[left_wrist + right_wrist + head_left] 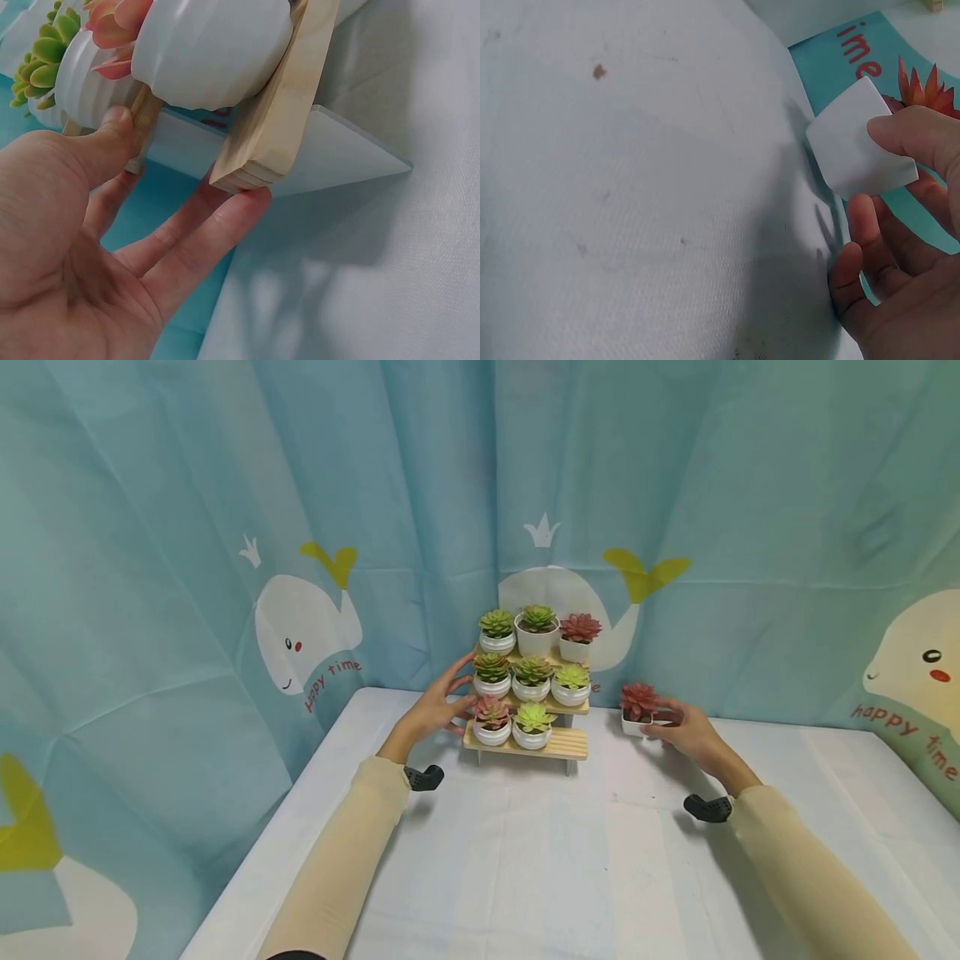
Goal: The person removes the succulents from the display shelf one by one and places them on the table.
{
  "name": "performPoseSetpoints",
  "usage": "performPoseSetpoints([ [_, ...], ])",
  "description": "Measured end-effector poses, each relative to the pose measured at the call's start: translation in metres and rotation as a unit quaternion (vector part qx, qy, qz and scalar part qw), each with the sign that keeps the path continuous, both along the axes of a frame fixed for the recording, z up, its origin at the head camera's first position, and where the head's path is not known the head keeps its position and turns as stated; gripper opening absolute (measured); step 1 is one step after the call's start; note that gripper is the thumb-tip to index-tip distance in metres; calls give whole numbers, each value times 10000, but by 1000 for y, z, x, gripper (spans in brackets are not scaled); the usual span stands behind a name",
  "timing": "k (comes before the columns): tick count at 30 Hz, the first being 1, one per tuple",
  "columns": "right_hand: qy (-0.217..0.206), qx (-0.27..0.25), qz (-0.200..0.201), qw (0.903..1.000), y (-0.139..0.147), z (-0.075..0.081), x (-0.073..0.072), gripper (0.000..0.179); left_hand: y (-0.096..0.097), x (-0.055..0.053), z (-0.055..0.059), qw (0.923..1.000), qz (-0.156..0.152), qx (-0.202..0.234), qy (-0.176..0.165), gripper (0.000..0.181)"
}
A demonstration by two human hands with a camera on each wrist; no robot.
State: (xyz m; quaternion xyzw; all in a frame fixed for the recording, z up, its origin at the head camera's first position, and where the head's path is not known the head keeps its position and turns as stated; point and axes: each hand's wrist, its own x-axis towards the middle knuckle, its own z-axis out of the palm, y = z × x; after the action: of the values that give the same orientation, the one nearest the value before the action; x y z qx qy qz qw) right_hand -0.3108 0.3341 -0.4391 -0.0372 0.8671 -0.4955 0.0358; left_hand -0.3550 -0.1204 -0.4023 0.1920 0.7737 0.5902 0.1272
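A three-tier wooden plant stand (564,744) carries several small potted succulents. My left hand (433,707) is at its left side; in the left wrist view the thumb and index finger hold the end of the middle shelf (146,112), while other fingers touch the end of the lowest shelf (259,154). Closest to that hand is a pink succulent in a round white pot (491,732). Off to the right of the stand, my right hand (688,732) pinches a square white pot (855,146) holding a red succulent (639,700). Whether the pot touches the table cannot be told.
On the lowest tier a bright green succulent (533,718) stands right of the pink one. A similar red succulent (581,628) is at the top tier's right end. Behind everything hangs a blue curtain (420,510) with whale prints, close to the white table's (540,860) back edge.
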Motion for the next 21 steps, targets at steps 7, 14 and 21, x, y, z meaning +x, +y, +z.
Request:
performPoseSetpoints([
  [7, 2, 70, 67, 10000, 3, -5, -5, 80, -1, -2, -1, 10000, -70, 9, 8, 77],
  [14, -32, 71, 188, 9998, 6, -7, -7, 81, -1, -2, 0, 10000, -71, 19, 3, 77],
  [21, -115, 35, 234, 9997, 7, -7, -6, 83, 0, -1, -1, 10000, -27, 20, -29, 76],
])
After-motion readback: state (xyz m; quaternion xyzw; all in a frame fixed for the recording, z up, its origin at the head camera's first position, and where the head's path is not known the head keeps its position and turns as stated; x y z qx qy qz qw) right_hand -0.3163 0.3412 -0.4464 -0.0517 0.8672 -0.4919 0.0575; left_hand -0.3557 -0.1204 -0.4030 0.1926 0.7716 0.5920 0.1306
